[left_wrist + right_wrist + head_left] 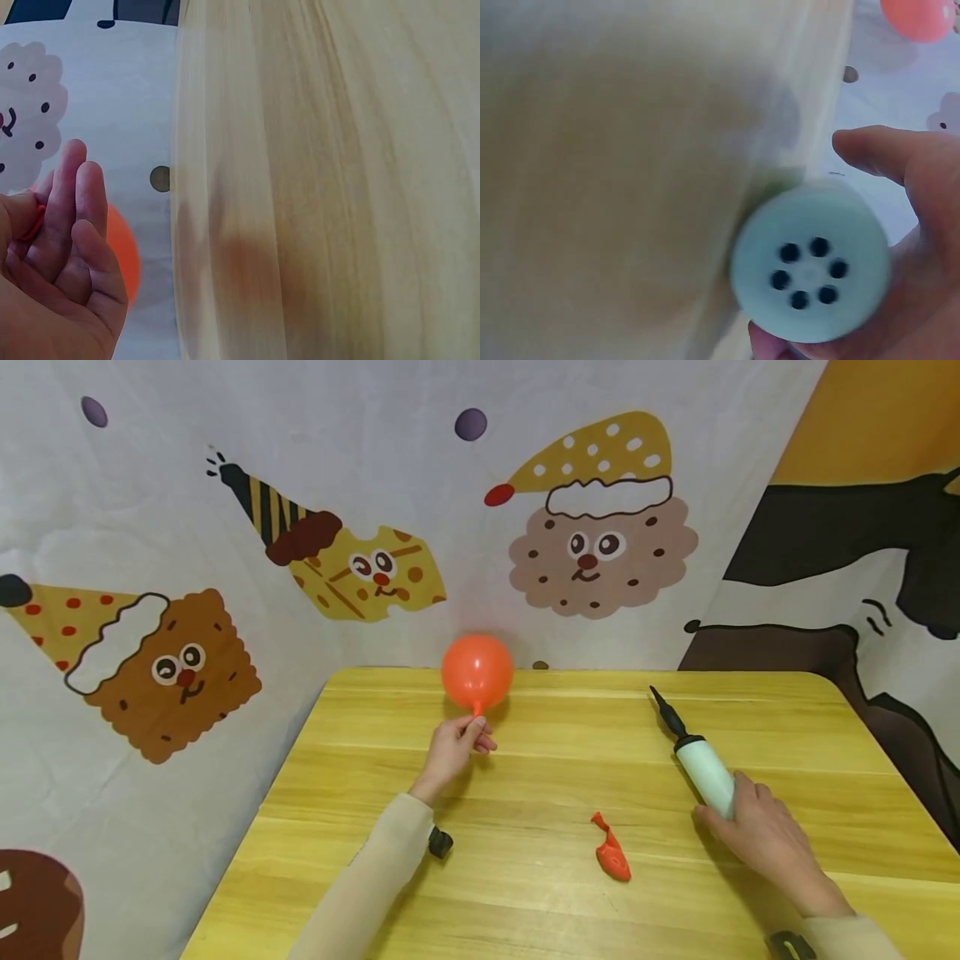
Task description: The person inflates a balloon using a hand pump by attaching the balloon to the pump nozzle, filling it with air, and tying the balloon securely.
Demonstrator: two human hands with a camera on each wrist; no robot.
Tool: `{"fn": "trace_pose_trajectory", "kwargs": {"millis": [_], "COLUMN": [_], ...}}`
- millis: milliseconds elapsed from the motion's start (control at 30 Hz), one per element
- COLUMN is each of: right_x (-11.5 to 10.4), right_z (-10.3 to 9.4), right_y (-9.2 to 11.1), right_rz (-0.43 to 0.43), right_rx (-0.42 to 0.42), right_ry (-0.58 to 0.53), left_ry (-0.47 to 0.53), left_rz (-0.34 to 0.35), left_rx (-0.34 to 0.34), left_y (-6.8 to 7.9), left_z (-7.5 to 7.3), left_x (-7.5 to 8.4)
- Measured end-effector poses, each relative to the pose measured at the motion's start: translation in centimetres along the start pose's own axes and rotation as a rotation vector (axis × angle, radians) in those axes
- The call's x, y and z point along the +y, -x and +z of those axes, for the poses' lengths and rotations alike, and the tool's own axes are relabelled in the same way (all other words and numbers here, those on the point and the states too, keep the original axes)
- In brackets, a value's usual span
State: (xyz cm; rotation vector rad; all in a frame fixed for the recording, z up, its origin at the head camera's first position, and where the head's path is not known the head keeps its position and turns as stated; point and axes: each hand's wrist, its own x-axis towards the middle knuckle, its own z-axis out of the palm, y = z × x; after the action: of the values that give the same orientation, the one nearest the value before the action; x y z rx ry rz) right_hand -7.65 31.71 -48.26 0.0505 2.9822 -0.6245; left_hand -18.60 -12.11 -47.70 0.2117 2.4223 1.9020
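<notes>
An inflated orange-red balloon (477,670) stands above the far table edge, its neck pointing down. My left hand (457,747) pinches that neck between thumb and index finger, the other fingers loosely extended. In the left wrist view the balloon's rolled lip (34,223) shows at the pinch. At the right, my right hand (768,835) holds a pale green hand pump (705,772) with a black nozzle (667,714) aimed away. The right wrist view shows the pump's holed end (810,274), fingers round its lower side and the thumb stretched out. A limp red balloon (612,853) lies between the hands.
The wooden table (540,793) reaches back to a wall covering (480,552) printed with cartoon snacks in party hats. Each wrist carries a dark band, one with a small black piece (440,842) beside the left sleeve.
</notes>
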Motion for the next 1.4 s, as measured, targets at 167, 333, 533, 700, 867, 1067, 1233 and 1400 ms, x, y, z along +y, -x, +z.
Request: {"fn": "trace_pose_trajectory", "kwargs": {"millis": [167,333,533,700,867,1067,1233,1400], "right_x": [-1.3,-4.6,-10.0,-13.4,-16.0,-17.9,-19.0,-19.9], "right_z": [-1.0,-1.8,-1.8,-0.3,1.8,3.5,4.4,5.0], "right_y": [0.6,1.6,1.8,0.5,-1.6,-4.2,-5.5,-6.3], "right_rz": [0.055,-0.066,-0.184,-0.275,-0.300,-0.244,-0.167,-0.113], "right_rx": [0.033,0.134,0.066,0.020,-0.056,-0.188,-0.255,-0.253], "right_ry": [0.078,0.023,-0.226,-0.416,-0.567,-0.768,-0.892,-0.952], "left_ry": [-0.017,-0.026,-0.081,-0.147,-0.194,-0.264,-0.274,-0.297], "left_rz": [0.009,0.022,0.052,0.078,0.108,0.129,0.151,0.186], "left_rx": [-0.018,-0.033,-0.065,-0.085,-0.109,-0.135,-0.144,-0.150], "left_y": [0.0,0.2,0.5,0.8,1.1,1.4,1.7,1.8], "left_z": [0.3,0.8,1.8,2.8,3.9,5.0,5.5,5.9], "left_x": [-0.2,0.0,0.6,1.2,1.3,1.6,1.8,1.7]}}
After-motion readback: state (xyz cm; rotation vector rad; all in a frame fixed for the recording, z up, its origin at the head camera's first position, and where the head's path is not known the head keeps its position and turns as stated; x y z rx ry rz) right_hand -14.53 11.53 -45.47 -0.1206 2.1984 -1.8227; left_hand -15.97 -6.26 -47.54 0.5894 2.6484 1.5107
